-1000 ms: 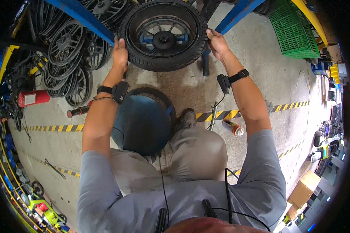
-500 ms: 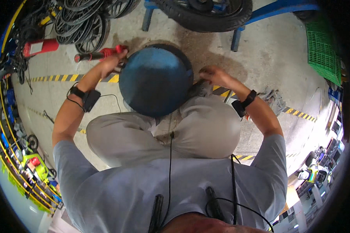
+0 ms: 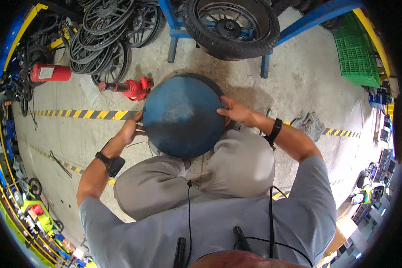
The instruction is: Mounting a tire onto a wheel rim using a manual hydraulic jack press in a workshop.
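Observation:
A round blue top [image 3: 183,116], domed and scuffed like a drum end or a stool seat, sits just beyond my knees. My left hand [image 3: 130,128] is at its left edge, fingers curled against the side and partly hidden. On the right edge, my right hand [image 3: 236,110] grips the rim, with the fingers lying over the top. What lies under the blue top is hidden. Close to its far left side stands a red bottle jack [image 3: 136,89].
A spoked wheel with tyre [image 3: 230,29] rests on a blue stand [image 3: 174,47] ahead. Bare wheel rims [image 3: 102,44] are piled far left beside a red extinguisher [image 3: 51,73]. A green crate [image 3: 355,53] stands far right. A grey rag [image 3: 308,126] lies right.
Both hands have come onto the blue top's edges; the right was apart from it before. My view has shifted, so the surroundings sit lower in the picture.

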A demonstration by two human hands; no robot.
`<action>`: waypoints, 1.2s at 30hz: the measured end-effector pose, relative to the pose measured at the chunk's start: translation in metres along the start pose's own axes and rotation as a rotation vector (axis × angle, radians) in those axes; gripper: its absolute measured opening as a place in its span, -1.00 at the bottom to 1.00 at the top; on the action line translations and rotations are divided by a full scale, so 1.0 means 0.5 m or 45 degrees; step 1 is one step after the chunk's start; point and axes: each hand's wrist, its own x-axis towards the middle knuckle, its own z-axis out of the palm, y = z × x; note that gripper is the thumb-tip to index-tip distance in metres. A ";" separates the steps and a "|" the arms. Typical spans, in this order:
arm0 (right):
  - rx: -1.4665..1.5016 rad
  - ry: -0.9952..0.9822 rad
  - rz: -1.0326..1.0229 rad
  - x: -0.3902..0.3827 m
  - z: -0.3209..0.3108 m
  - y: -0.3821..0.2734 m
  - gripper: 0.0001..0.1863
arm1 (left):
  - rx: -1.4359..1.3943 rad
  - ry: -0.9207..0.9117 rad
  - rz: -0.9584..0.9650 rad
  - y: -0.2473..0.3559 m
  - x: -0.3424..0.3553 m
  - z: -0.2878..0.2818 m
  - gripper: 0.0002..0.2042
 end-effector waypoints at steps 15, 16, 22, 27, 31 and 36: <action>-0.110 0.083 -0.390 -0.328 -0.014 -0.417 -0.44 | -0.012 0.341 0.611 0.313 -0.426 0.088 -0.60; -0.084 0.134 -0.472 -0.350 -0.017 -0.427 -0.45 | 0.043 0.399 0.710 0.328 -0.438 0.106 -0.63; -0.098 0.437 -0.749 -0.437 -0.077 -0.508 -0.43 | -0.100 0.338 1.014 0.477 -0.425 0.165 -0.71; -0.231 0.914 -0.959 -0.410 -0.229 -0.585 -0.58 | -0.127 0.293 1.146 0.659 -0.342 0.237 -0.72; -0.042 0.980 -0.845 -0.391 -0.283 -0.677 -0.55 | -0.225 0.198 1.202 0.775 -0.249 0.259 -0.75; -0.035 1.212 -0.997 -0.291 -0.395 -0.685 -0.62 | -0.402 0.327 1.335 0.858 -0.121 0.306 -0.79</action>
